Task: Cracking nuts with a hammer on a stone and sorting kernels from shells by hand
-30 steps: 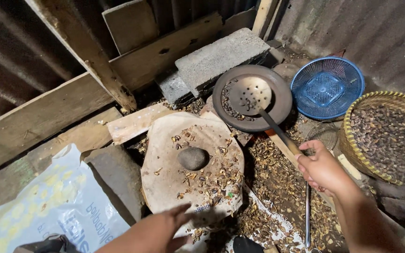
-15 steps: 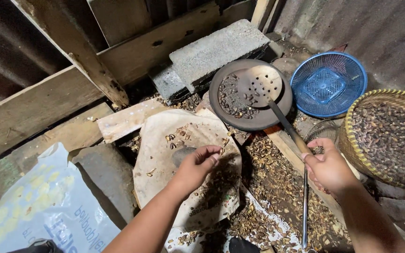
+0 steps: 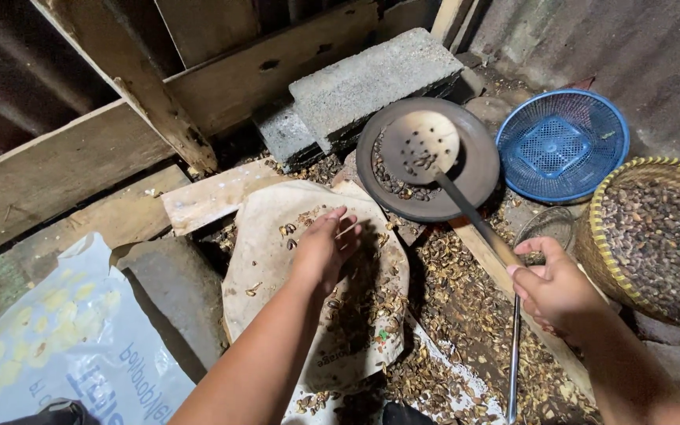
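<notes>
Two hands: left hand [image 3: 326, 245] center frame, right hand [image 3: 556, 285] lower right. One perforated ladle [image 3: 419, 145], upper center. One round dark pan [image 3: 428, 157] under it. One blue plastic basket [image 3: 562, 145], upper right. One woven basket [image 3: 655, 236] of nuts, right edge. Two concrete blocks [image 3: 371, 79], top center. One printed plastic sack [image 3: 72, 346], lower left. Shells scattered, too many to count.

L hand [image 3: 326, 245] palm down, fingers [image 3: 345, 228] together and slightly curled, forearm stretched fwd from bottom centre. R hand [image 3: 554, 290] to the right, fingers curled shut in a grip, thumb on top, wrist bent a little, forearm coming up from lower right corner.
</notes>
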